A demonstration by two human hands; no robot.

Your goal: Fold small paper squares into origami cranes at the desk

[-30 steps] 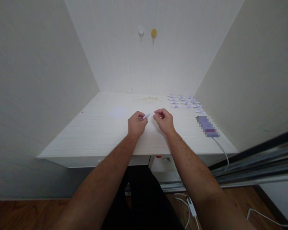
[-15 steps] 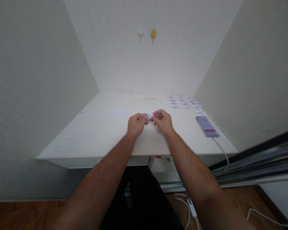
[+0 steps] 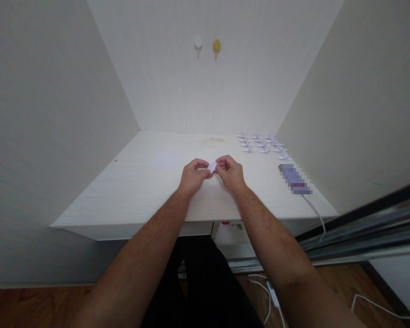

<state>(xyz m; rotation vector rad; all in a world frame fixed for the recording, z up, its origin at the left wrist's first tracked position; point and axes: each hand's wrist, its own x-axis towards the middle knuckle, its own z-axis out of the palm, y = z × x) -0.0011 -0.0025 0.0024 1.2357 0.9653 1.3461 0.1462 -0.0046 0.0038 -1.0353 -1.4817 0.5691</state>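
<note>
Now the right hand [image 3: 231, 173] has joined the left hand [image 3: 193, 176], pinching opposite sides of the paper [image 3: 212, 167], likely steadying it.

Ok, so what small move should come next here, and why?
Probably a light pinch by the right hand along its side of the small white paper piece, with the left hand steadying it: both hands' fingers grip it from opposite sides. Its folds are too small to make out.
</note>
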